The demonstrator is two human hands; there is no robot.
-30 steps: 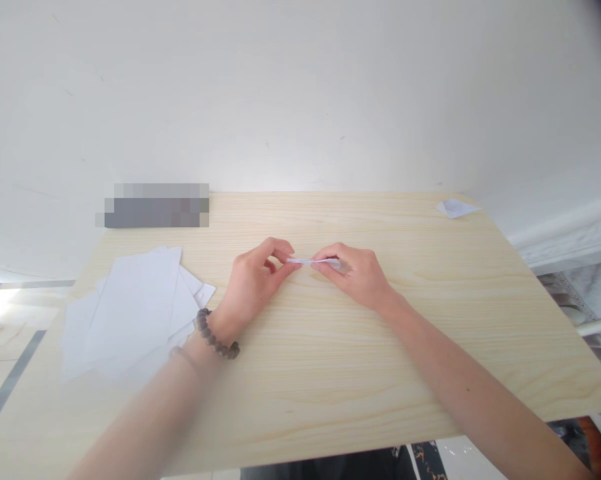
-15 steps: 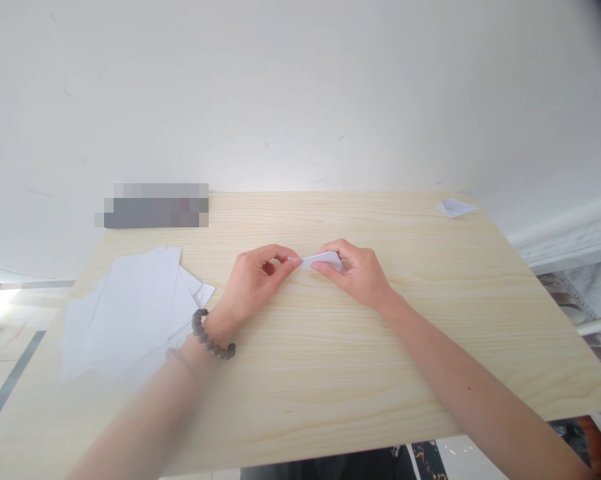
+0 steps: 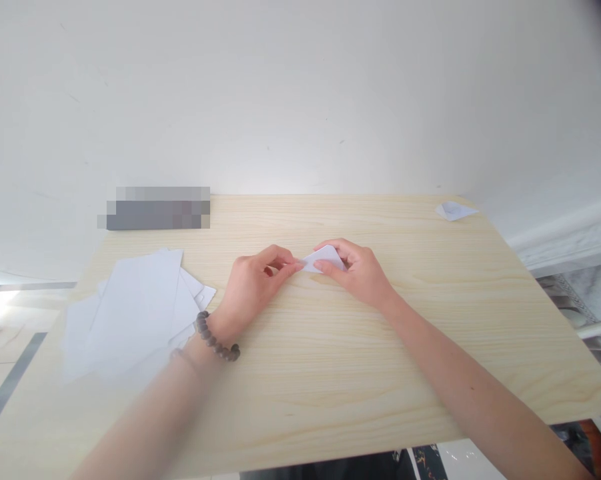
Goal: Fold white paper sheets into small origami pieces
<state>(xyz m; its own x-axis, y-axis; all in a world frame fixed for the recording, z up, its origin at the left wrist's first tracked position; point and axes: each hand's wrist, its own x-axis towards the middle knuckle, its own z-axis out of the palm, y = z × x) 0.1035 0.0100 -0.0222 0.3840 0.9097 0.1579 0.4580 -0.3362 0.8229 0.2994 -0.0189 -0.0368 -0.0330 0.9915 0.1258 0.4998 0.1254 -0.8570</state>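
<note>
Over the pale wooden table, the left hand and right hand both pinch the small folded paper between them. Edge-on a second ago, it now tilts its broad face up, seemingly leaving its folds easier to work.

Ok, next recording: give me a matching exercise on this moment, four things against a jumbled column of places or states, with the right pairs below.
Things:
1. beaded bracelet
2. overlapping sheets
3. pointed paper
4. right hand

Places or states:
A. at the far right corner of the table
B. gripping the folded paper
C. around the left wrist
D. on the left side of the table

Right pairs: 1-C, 2-D, 3-A, 4-B
</note>
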